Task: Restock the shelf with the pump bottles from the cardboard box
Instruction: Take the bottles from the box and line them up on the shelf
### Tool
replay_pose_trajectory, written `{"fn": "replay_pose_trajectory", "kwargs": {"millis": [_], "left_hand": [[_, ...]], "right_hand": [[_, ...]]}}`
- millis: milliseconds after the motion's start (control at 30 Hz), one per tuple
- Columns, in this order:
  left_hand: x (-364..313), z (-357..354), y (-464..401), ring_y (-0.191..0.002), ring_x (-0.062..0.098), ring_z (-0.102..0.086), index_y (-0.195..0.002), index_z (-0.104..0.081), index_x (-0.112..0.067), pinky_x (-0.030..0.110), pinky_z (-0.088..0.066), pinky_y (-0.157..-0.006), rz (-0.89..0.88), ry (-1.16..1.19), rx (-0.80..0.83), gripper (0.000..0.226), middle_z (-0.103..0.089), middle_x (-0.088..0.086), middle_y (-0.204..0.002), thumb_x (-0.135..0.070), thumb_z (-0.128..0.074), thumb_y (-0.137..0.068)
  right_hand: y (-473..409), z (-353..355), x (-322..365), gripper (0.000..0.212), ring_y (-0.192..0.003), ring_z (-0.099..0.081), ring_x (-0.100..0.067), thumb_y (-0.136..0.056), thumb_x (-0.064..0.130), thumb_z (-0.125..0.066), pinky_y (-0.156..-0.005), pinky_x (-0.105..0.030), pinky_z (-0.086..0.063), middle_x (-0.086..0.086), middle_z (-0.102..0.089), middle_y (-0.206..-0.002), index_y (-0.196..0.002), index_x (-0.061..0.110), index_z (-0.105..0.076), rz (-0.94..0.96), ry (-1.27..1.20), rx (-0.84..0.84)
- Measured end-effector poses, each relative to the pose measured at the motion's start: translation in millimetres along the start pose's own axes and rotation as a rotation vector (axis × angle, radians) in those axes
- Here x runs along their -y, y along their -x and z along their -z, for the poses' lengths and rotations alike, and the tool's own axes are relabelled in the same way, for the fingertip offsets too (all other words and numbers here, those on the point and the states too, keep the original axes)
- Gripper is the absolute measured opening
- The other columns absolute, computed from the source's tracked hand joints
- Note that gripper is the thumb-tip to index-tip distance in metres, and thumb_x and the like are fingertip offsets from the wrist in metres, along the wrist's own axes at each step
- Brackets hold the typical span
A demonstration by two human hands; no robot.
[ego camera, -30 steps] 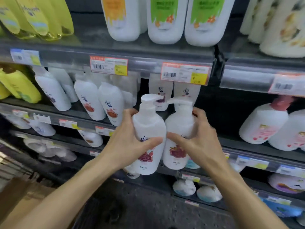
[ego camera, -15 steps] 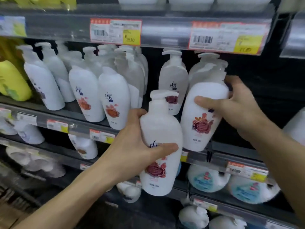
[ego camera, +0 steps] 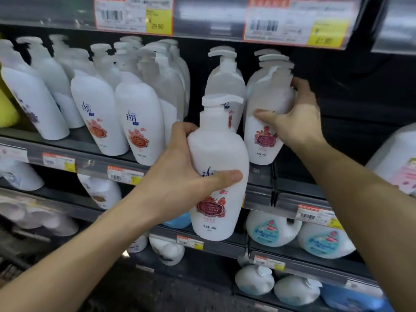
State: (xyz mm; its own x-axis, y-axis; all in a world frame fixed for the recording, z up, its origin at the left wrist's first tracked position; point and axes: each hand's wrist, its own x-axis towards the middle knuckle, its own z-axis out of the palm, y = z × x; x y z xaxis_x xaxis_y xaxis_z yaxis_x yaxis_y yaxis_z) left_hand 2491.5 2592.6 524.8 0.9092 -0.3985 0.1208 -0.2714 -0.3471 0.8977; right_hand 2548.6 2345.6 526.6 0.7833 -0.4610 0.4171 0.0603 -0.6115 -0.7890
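Shelf unit (ego camera: pixel 202 174) fills the view, dark metal, several tiers with price-tag strips on the front lips; middle tier carries the white pump bottles, tiers below carry squat white jugs with blue labels, four of these showing at lower right, edges blurry

Left hand (ego camera: pixel 180 176) holds one white pump bottle (ego camera: pixel 219 188) in front of the shelf lip, off the shelf, not resting on anything. Long axis near vertical, leaning slightly, pump on top, nozzle pointing right, red flower label facing the camera. Fingers wrapped round the bottle's left shoulder, thumb pressed across the front just above the label, closed tight on it

Right hand (ego camera: pixel 297 118) is on a second pump bottle (ego camera: pixel 265 131) standing on the middle tier at the right end of the row, base down near the front lip, upright with a slight lean to the right, pump on top, label forward. Thumb across the front at mid-height, fingers curled round the upper right side by the neck, closed on the bottle. More pump heads stacked just behind it, count unclear

One more same-label bottle (ego camera: pixel 225 86) stands upright behind the held one, between the two hands

Left of that, two front bottles with orange-red labels (ego camera: pixel 99 122) (ego camera: pixel 139 131), leaning left, further white bottles packed behind, too overlapped to count. Yellow bottle (ego camera: pixel 5 111) at the far left edge, cropped
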Motion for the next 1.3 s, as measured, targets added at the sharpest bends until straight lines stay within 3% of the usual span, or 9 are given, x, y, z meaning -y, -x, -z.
{"fn": "replay_pose_trajectory", "kwargs": {"millis": [133,233,367,533,633,767,933,1200,1300], "left_hand": [[0,-3,-3,-0.085,-0.015,-0.062,-0.109,-0.031,-0.043,0.005,-0.050,-0.062,-0.006,-0.007,-0.022,0.071,-0.062,-0.019,-0.101,-0.042,-0.083,-0.061],[-4,-1,-8,-0.085,-0.016,-0.061,-0.102,-0.031,-0.047,0.002,-0.048,-0.060,-0.017,-0.012,-0.067,0.067,-0.061,-0.020,-0.101,-0.042,-0.083,-0.061],[-9,-1,-23,-0.094,-0.005,-0.062,-0.111,-0.033,-0.040,0.013,-0.051,-0.071,-0.046,0.011,-0.183,0.070,-0.058,-0.012,-0.115,-0.042,-0.084,-0.062],[-12,-5,-58,-0.101,0.004,-0.060,-0.108,-0.036,-0.034,0.023,-0.050,-0.080,-0.083,0.008,-0.291,0.070,-0.055,-0.003,-0.120,-0.038,-0.087,-0.061],[-9,-8,-79,-0.104,0.010,-0.061,-0.112,-0.035,-0.028,0.033,-0.054,-0.086,-0.105,-0.007,-0.307,0.074,-0.057,-0.001,-0.119,-0.035,-0.087,-0.061],[0,-16,-104,-0.102,0.016,-0.063,-0.113,-0.033,-0.032,0.043,-0.057,-0.081,-0.061,-0.030,-0.329,0.077,-0.058,0.000,-0.120,-0.041,-0.086,-0.058],[14,-21,-123,-0.112,0.019,-0.058,-0.123,-0.036,-0.032,0.043,-0.050,-0.096,-0.063,-0.069,-0.331,0.091,-0.053,0.004,-0.126,-0.055,-0.080,-0.047],[19,-22,-133,-0.111,0.020,-0.059,-0.117,-0.033,-0.040,0.044,-0.052,-0.093,-0.112,-0.079,-0.323,0.078,-0.056,0.004,-0.121,-0.052,-0.078,-0.054],[19,-22,-135,-0.105,0.017,-0.061,-0.124,-0.035,-0.032,0.043,-0.053,-0.091,-0.136,-0.091,-0.309,0.079,-0.059,0.001,-0.115,-0.045,-0.079,-0.060]], "right_hand": [[13,-2,-5,0.102,-0.132,-0.042,-0.024,-0.070,0.040,-0.083,-0.108,-0.043,-0.040,-0.007,-0.039,-0.144,-0.152,0.024,-0.024,0.004,0.051,0.010],[44,6,-27,0.114,-0.140,-0.031,-0.024,-0.066,0.064,-0.075,-0.112,-0.048,-0.034,-0.005,-0.032,-0.152,-0.155,0.025,-0.014,-0.083,0.145,0.061],[91,27,-65,0.119,-0.148,-0.018,-0.029,-0.066,0.091,-0.039,-0.118,-0.050,-0.022,-0.013,-0.024,-0.160,-0.154,0.014,-0.020,-0.114,0.550,0.285],[105,34,-82,0.122,-0.149,-0.015,-0.030,-0.063,0.096,-0.005,-0.121,-0.046,-0.016,-0.014,-0.021,-0.161,-0.152,0.017,-0.026,-0.094,0.877,0.421],[107,31,-84,0.117,-0.150,-0.012,-0.027,-0.067,0.094,-0.003,-0.122,-0.044,-0.012,-0.012,-0.018,-0.162,-0.153,0.018,-0.024,-0.077,0.922,0.409],[108,30,-86,0.114,-0.151,-0.010,-0.026,-0.068,0.093,-0.004,-0.122,-0.043,-0.010,-0.012,-0.016,-0.163,-0.154,0.020,-0.021,-0.074,0.941,0.404],[108,29,-87,0.115,-0.151,-0.010,-0.026,-0.069,0.094,-0.002,-0.122,-0.043,-0.011,-0.011,-0.016,-0.163,-0.154,0.020,-0.020,-0.068,0.966,0.398],[109,28,-85,0.113,-0.150,-0.013,-0.025,-0.069,0.092,-0.003,-0.121,-0.042,-0.012,-0.010,-0.020,-0.162,-0.153,0.020,-0.025,-0.064,0.977,0.369],[108,28,-83,0.113,-0.150,-0.012,-0.025,-0.069,0.092,-0.003,-0.121,-0.042,-0.011,-0.010,-0.019,-0.162,-0.153,0.020,-0.024,-0.074,0.987,0.385]]}}
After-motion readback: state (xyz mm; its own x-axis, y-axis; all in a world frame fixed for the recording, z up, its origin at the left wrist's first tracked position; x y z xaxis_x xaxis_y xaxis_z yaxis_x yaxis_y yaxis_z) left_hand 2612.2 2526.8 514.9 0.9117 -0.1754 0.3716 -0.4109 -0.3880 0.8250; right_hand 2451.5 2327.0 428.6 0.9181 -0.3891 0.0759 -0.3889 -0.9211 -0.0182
